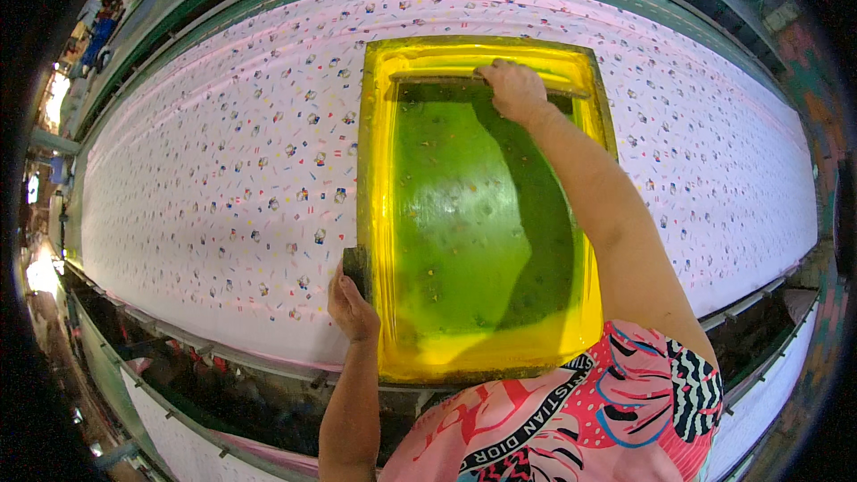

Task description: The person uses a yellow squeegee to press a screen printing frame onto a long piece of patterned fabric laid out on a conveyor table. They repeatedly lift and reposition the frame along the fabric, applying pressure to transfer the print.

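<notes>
A screen printing frame (365,152) with a dark rim lies on pale pink printed fabric (223,187). Bright yellow ink (509,348) lines its inner edges, and its mesh (460,205) looks green. Near the far end of the mesh, a long squeegee (433,79) spans almost the full width inside the frame. My right hand (515,89) is closed on the squeegee, right of its middle, with the arm stretched over the frame's right side. At the frame's near left side, my left hand (353,308) grips a dark block-like handle (354,266); some of its fingers are hidden.
Small coloured motifs cover the fabric along the long table, whose far edge is a green rail (295,2). A metal rail (223,344) runs along the near side. Another pale cloth-covered table (170,419) stands at the lower left, past a dark gap.
</notes>
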`<action>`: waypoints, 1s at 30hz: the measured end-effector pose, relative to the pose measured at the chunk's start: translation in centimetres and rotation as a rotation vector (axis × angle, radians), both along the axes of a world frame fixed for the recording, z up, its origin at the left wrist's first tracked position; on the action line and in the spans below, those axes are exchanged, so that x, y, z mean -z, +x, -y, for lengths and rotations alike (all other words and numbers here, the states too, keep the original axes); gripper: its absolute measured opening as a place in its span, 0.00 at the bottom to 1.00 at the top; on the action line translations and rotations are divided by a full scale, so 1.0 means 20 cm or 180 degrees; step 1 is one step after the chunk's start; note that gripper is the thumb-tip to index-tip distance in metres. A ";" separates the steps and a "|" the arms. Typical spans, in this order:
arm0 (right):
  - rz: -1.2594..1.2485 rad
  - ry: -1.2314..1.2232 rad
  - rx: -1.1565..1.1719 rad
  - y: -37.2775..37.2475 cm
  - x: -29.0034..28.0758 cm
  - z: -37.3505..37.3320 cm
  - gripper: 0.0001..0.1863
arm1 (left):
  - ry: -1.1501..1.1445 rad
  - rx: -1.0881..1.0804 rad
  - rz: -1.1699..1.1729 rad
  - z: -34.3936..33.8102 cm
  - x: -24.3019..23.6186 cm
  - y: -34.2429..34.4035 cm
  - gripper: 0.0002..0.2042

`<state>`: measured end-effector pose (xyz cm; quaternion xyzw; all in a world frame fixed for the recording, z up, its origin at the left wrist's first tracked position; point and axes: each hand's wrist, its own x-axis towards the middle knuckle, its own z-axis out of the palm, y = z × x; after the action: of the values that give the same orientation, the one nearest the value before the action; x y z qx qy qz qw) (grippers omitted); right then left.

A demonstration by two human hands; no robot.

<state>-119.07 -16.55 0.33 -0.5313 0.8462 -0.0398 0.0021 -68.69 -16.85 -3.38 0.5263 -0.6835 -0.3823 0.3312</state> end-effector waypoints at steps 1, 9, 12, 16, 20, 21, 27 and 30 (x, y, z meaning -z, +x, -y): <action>-0.0034 -0.0108 -0.0049 -0.07 0.01 0.02 0.27 | -0.0069 -0.0028 0.0194 0.00 0.01 0.01 0.28; -0.0063 -0.0323 -0.0074 -0.29 -0.02 0.12 0.30 | -0.0105 -0.0048 0.0143 -0.01 0.10 0.07 0.30; -0.0059 -0.0119 -0.0138 -0.32 0.00 0.11 0.29 | 0.0031 0.0058 0.0208 0.00 0.04 0.04 0.32; 0.0172 0.0258 -0.0223 -0.39 -0.07 0.12 0.25 | -0.0015 0.0147 -0.0013 0.00 0.02 0.01 0.33; 0.0271 0.0228 -0.0583 -0.35 -0.09 0.03 0.24 | -0.0279 0.0257 0.0187 0.03 0.04 0.05 0.30; 0.0351 0.0247 -0.0567 -0.33 -0.09 -0.03 0.24 | -0.0242 0.0199 0.0254 0.04 0.06 0.05 0.30; 0.0682 0.0529 -0.0651 0.15 -0.16 -0.35 0.21 | 0.0001 0.0183 0.0022 0.03 0.02 0.02 0.27; 0.0645 0.0605 -0.0616 0.45 -0.19 -0.55 0.21 | 0.0074 0.0190 -0.0146 0.04 0.01 0.02 0.26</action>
<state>-110.14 -5.48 4.07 -0.6010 0.7865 -0.0125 0.1414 -68.33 -17.61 -3.54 0.5005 -0.6867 -0.4120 0.3291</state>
